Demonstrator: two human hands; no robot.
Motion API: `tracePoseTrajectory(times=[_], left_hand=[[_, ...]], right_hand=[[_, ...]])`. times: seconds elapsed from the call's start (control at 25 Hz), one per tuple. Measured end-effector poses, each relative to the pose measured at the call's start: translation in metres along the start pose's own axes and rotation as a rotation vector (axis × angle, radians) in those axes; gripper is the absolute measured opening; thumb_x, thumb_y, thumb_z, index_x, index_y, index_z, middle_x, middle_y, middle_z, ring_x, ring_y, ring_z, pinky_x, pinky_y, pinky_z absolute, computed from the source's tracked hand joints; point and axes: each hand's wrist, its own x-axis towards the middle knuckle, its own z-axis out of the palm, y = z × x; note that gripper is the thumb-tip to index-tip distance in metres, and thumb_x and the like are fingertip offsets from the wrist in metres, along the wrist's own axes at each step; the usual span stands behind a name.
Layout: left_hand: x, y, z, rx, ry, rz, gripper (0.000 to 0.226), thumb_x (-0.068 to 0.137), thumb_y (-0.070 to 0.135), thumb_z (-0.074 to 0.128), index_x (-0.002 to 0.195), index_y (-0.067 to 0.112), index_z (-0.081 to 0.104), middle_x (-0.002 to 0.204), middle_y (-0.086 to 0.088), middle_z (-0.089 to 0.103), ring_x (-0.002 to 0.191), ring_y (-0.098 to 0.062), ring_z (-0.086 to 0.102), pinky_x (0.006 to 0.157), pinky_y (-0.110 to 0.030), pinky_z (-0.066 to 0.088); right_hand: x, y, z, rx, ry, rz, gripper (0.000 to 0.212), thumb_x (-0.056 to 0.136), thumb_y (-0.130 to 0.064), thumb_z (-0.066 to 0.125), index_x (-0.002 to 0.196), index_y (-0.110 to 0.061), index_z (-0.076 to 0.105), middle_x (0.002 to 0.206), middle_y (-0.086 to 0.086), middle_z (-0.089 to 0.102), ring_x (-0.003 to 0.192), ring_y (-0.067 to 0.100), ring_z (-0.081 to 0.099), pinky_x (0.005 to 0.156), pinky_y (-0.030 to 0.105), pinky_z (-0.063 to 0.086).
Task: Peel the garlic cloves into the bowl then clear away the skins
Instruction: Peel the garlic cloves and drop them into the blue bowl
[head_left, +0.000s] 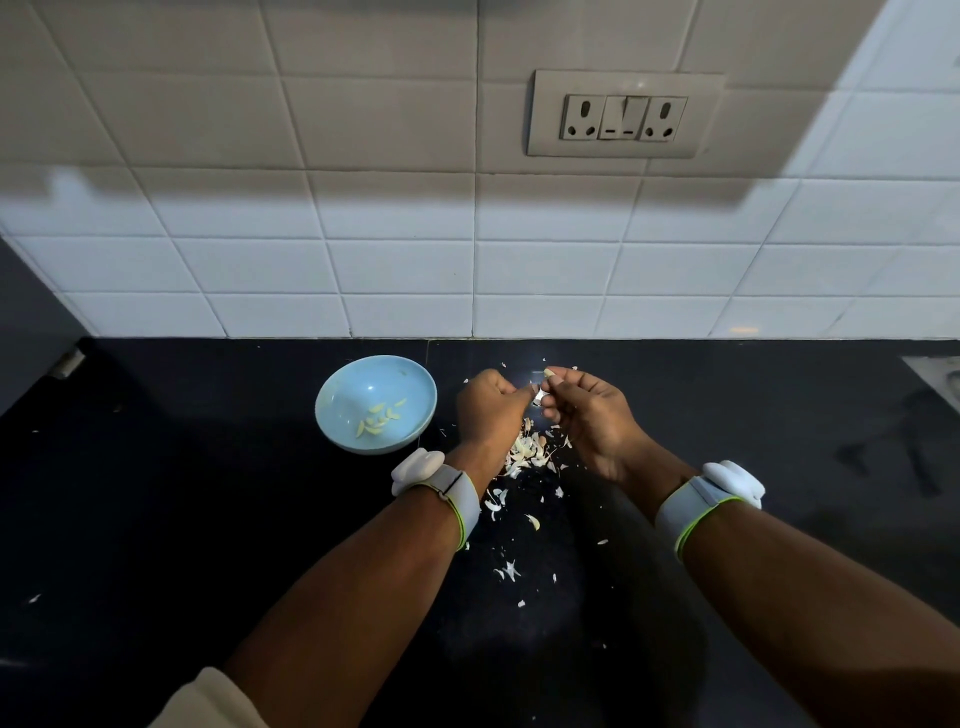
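A light blue bowl (337, 400) stands on the black counter (208, 519) and holds several peeled garlic cloves (378, 418). To its right my left hand (488, 410) and my right hand (592, 415) meet above the counter, fingers curled. My right hand pinches a garlic clove (548, 372) at its fingertips, and my left hand pinches the clove's loose skin (536, 397) between them. A pile of unpeeled cloves and skins (527, 452) lies under my hands. More skin scraps (509, 569) trail toward me.
A white tiled wall (400, 260) with a socket and switch plate (623, 114) rises behind the counter. A metal hinge (67, 362) shows at the far left. A pale object (940, 376) sits at the counter's right edge. Both wrists wear white bands.
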Motion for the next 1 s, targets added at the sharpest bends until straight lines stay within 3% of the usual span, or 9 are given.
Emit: tracePoseTrajectory(times=[0.08, 0.16, 0.2, 0.36, 0.48, 0.76, 1.0], left_hand=[[0.0, 0.0, 0.002, -0.011, -0.035, -0.014, 0.033, 0.092, 0.03, 0.072, 0.067, 0.014, 0.059, 0.064, 0.0, 0.059, 0.06, -0.015, 0.05, 0.06, -0.032, 0.044], [-0.002, 0.003, 0.004, -0.041, -0.104, -0.034, 0.013, 0.097, 0.02, 0.064, 0.102, 0.011, 0.073, 0.092, -0.006, 0.072, 0.085, -0.016, 0.064, 0.077, -0.031, 0.051], [-0.003, 0.004, 0.005, -0.066, -0.123, -0.043, 0.018, 0.098, 0.017, 0.063, 0.112, 0.01, 0.072, 0.101, -0.007, 0.073, 0.093, -0.017, 0.065, 0.081, -0.029, 0.05], [-0.007, 0.01, 0.009, -0.285, -0.166, -0.15, 0.031, 0.098, 0.035, 0.065, 0.092, 0.005, 0.072, 0.08, -0.004, 0.065, 0.068, -0.01, 0.054, 0.061, -0.027, 0.045], [-0.009, 0.015, 0.007, -0.36, -0.188, -0.17, 0.017, 0.097, 0.025, 0.068, 0.093, 0.008, 0.071, 0.078, 0.0, 0.064, 0.062, -0.005, 0.054, 0.051, -0.016, 0.044], [-0.008, 0.018, 0.007, -0.434, -0.199, -0.267, 0.013, 0.098, 0.021, 0.067, 0.094, 0.009, 0.071, 0.073, 0.002, 0.063, 0.061, -0.007, 0.052, 0.049, -0.022, 0.041], [-0.01, 0.024, 0.017, -0.49, -0.096, -0.35, 0.022, 0.101, 0.016, 0.061, 0.08, 0.014, 0.064, 0.065, 0.001, 0.057, 0.047, -0.004, 0.048, 0.041, -0.017, 0.034]], right_hand=[[0.001, 0.001, -0.002, -0.017, 0.022, -0.016, 0.017, 0.097, -0.003, 0.065, 0.112, 0.001, 0.069, 0.084, 0.008, 0.068, 0.071, 0.014, 0.062, 0.064, 0.023, 0.053], [0.003, 0.003, -0.003, -0.028, 0.042, -0.024, 0.015, 0.095, 0.0, 0.066, 0.109, 0.0, 0.07, 0.084, 0.008, 0.068, 0.071, 0.014, 0.062, 0.063, 0.023, 0.052], [0.003, 0.003, -0.003, -0.034, 0.05, -0.028, 0.015, 0.095, 0.001, 0.066, 0.109, 0.0, 0.07, 0.083, 0.008, 0.069, 0.071, 0.015, 0.062, 0.062, 0.023, 0.052], [0.003, 0.003, -0.003, -0.062, 0.078, -0.044, 0.012, 0.093, 0.001, 0.068, 0.104, -0.001, 0.071, 0.083, 0.007, 0.072, 0.07, 0.014, 0.062, 0.061, 0.025, 0.05], [0.004, 0.004, -0.005, -0.102, 0.078, -0.041, 0.013, 0.092, -0.004, 0.071, 0.105, -0.003, 0.072, 0.086, 0.009, 0.073, 0.071, 0.015, 0.062, 0.062, 0.029, 0.048], [0.005, 0.008, -0.004, -0.09, 0.087, -0.045, 0.017, 0.095, -0.006, 0.07, 0.109, 0.002, 0.072, 0.084, 0.011, 0.072, 0.07, 0.014, 0.063, 0.064, 0.027, 0.052], [0.006, 0.011, 0.002, -0.151, 0.112, -0.109, 0.018, 0.096, -0.002, 0.068, 0.11, 0.008, 0.07, 0.084, 0.014, 0.074, 0.073, 0.017, 0.069, 0.072, 0.027, 0.06]])
